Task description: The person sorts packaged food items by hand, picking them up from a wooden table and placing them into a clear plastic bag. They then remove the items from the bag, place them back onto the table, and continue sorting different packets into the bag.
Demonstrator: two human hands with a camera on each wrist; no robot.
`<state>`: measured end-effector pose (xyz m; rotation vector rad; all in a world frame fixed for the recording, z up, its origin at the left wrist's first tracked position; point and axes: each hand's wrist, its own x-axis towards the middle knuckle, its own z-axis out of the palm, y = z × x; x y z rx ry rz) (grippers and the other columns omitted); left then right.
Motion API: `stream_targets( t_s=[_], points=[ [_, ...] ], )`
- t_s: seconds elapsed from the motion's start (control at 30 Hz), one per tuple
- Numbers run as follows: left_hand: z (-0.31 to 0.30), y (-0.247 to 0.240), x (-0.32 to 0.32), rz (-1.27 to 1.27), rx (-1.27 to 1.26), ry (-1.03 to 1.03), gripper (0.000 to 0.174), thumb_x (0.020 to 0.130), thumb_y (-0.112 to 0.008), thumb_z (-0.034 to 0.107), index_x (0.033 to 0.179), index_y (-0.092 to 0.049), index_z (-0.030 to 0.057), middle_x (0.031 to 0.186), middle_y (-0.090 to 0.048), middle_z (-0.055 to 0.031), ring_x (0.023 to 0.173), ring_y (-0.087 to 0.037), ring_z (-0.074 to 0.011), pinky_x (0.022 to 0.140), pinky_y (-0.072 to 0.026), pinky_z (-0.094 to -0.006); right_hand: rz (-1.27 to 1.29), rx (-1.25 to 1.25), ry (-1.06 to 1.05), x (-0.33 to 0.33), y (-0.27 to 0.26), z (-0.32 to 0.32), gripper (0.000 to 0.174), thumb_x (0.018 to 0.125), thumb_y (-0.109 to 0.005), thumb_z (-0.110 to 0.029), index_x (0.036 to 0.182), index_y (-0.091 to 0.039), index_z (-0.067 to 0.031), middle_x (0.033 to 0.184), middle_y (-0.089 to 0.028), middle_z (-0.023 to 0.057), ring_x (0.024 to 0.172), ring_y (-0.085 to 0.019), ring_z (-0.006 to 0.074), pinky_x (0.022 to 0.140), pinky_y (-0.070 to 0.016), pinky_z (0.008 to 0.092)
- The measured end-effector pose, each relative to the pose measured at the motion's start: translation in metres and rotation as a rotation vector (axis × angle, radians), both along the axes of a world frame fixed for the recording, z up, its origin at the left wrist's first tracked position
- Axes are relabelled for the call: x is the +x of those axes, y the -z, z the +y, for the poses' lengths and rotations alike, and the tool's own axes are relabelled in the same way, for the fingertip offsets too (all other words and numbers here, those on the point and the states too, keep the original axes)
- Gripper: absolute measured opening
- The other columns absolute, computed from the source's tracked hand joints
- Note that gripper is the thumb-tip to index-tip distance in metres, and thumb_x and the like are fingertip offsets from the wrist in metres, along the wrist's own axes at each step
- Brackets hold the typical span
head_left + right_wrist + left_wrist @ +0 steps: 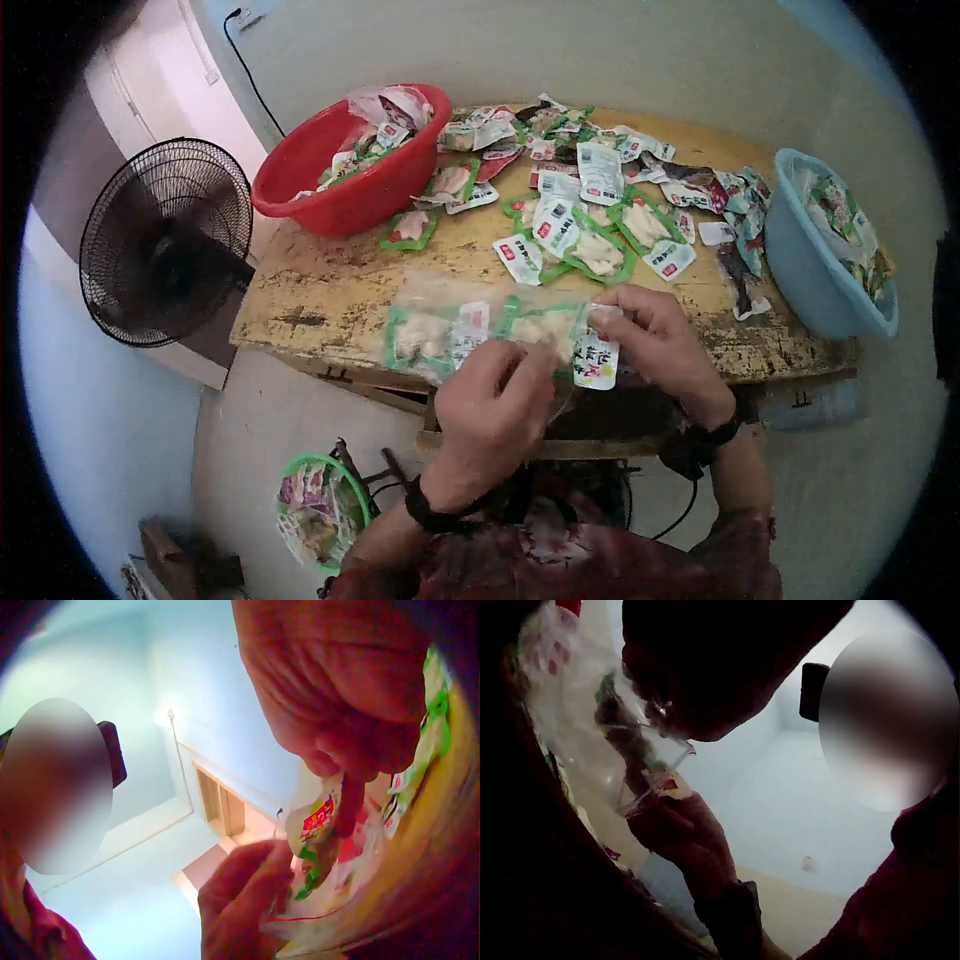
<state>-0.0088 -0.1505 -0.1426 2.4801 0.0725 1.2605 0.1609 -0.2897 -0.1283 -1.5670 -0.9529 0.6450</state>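
Note:
In the head view a clear plastic bag (420, 285) lies across the table's front edge, with a green-bordered packet (418, 335) of pale food inside. My left hand (492, 418) pinches the bag's mouth between curled fingers and thumb. My right hand (668, 350) pinches the white printed end of another green-bordered food packet (597, 360), whose other end overlaps the bag's mouth. In the left wrist view the clear bag (585, 727) spreads between both hands. The right wrist view has the packet's white end (315, 821) under the right hand's fingers.
Several similar packets (600, 250) are heaped on the worn yellow table (300, 290). A red basin (340, 210) stands back left and a blue basin (820, 250) at the right, both holding packets. A fan (165, 240) is at the left; a green-rimmed basket (365, 490) sits below.

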Motion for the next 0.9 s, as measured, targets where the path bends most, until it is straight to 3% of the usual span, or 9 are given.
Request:
stream_targets(
  t_s=[0.07, 0.13, 0.2, 0.33, 0.43, 0.53, 0.63, 0.77, 0.9],
  points=[
    [-0.001, 0.003, 0.005, -0.036, 0.012, 0.012, 0.033, 0.074, -0.074, 0.001, 0.106, -0.071, 0.0054, 0.083, -0.061, -0.0071, 0.068, -0.062, -0.023, 0.054, -0.049, -0.0342, -0.01, 0.01, -0.061, -0.003, -0.002, 0.011, 0.019, 0.103, -0.06, -0.02, 0.107, -0.064, -0.0022, 0.088, -0.062, -0.0052, 0.074, -0.053, 0.001, 0.06, -0.0431, 0.0193],
    [-0.001, 0.002, 0.005, -0.026, 0.034, 0.017, 0.037, 0.072, -0.074, 0.0, 0.109, -0.071, 0.0054, 0.085, -0.061, -0.0062, 0.069, -0.063, -0.0223, 0.055, -0.05, -0.0332, -0.068, 0.018, -0.088, 0.0, 0.012, 0.025, 0.021, 0.101, -0.059, -0.016, 0.111, -0.065, 0.001, 0.1, -0.066, 0.0038, 0.089, -0.059, 0.0112, 0.078, -0.0484, 0.0278],
    [-0.004, -0.002, 0.007, -0.041, 0.013, 0.038, 0.028, 0.078, -0.075, 0.003, 0.105, -0.072, 0.0052, 0.083, -0.064, -0.0081, 0.068, -0.064, -0.0249, 0.054, -0.0507, -0.0347, -0.114, 0.029, -0.146, 0.001, 0.02, 0.038, 0.028, 0.099, -0.06, -0.014, 0.122, -0.063, 0.0017, 0.117, -0.067, 0.0131, 0.105, -0.062, 0.0203, 0.094, -0.0503, 0.0338],
    [-0.007, 0.004, 0.018, -0.117, -0.045, 0.114, 0.023, 0.081, -0.075, 0.002, 0.103, -0.072, 0.0051, 0.081, -0.064, -0.0091, 0.067, -0.065, -0.0259, 0.054, -0.0517, -0.0367, -0.166, 0.008, -0.186, -0.01, 0.016, 0.051, 0.045, 0.095, -0.066, -0.014, 0.137, -0.055, -0.0012, 0.126, -0.066, 0.016, 0.116, -0.061, 0.022, 0.101, -0.0484, 0.0363],
    [0.0, 0.004, 0.018, -0.108, -0.071, 0.116, 0.022, 0.081, -0.075, 0.002, 0.103, -0.072, 0.0046, 0.082, -0.064, -0.0096, 0.067, -0.065, -0.0264, 0.055, -0.0522, -0.0369, -0.186, 0.129, -0.252, -0.007, 0.025, 0.055, 0.052, 0.096, -0.064, -0.012, 0.144, -0.049, -0.0022, 0.126, -0.064, 0.0087, 0.111, -0.058, 0.0135, 0.097, -0.0488, 0.0325],
    [0.005, 0.006, 0.018, -0.095, -0.114, 0.116, 0.021, 0.082, -0.075, 0.004, 0.103, -0.072, 0.0041, 0.084, -0.064, -0.0099, 0.067, -0.065, -0.0268, 0.055, -0.0526, -0.0367, -0.323, 0.04, -0.103, -0.011, 0.026, 0.056, 0.05, 0.094, -0.064, -0.012, 0.141, -0.051, -0.0017, 0.123, -0.067, 0.0146, 0.114, -0.062, 0.0213, 0.1, -0.0501, 0.0376],
    [0.007, 0.008, 0.018, -0.097, -0.137, 0.141, 0.022, 0.083, -0.075, 0.005, 0.105, -0.071, 0.0038, 0.088, -0.065, -0.0109, 0.069, -0.066, -0.0273, 0.056, -0.0532, -0.0368, -0.433, 0.096, 0.02, -0.009, 0.049, 0.064, 0.048, 0.094, -0.063, -0.01, 0.14, -0.051, -0.0029, 0.119, -0.069, 0.0135, 0.11, -0.064, 0.0207, 0.097, -0.0515, 0.0375],
    [0.009, 0.008, 0.019, -0.07, -0.13, 0.151, 0.027, 0.084, -0.076, 0.006, 0.111, -0.07, 0.0031, 0.095, -0.066, -0.013, 0.074, -0.067, -0.028, 0.059, -0.0538, -0.0376, -0.192, -0.001, -0.054, -0.003, 0.04, 0.062, 0.039, 0.095, -0.064, -0.015, 0.132, -0.059, -0.0038, 0.114, -0.07, 0.0149, 0.106, -0.067, 0.0229, 0.091, -0.0536, 0.0366],
    [0.027, 0.006, -0.004, -0.046, -0.104, 0.008, 0.033, 0.084, -0.076, 0.008, 0.114, -0.067, 0.0007, 0.1, -0.066, -0.0155, 0.085, -0.066, -0.0323, 0.069, -0.0537, -0.0414, -0.31, -0.048, -0.129, 0.003, 0.035, 0.062, 0.042, 0.092, -0.072, -0.026, 0.127, -0.065, -0.0042, 0.115, -0.071, 0.0157, 0.101, -0.07, 0.0255, 0.087, -0.0548, 0.0371]
  ],
)
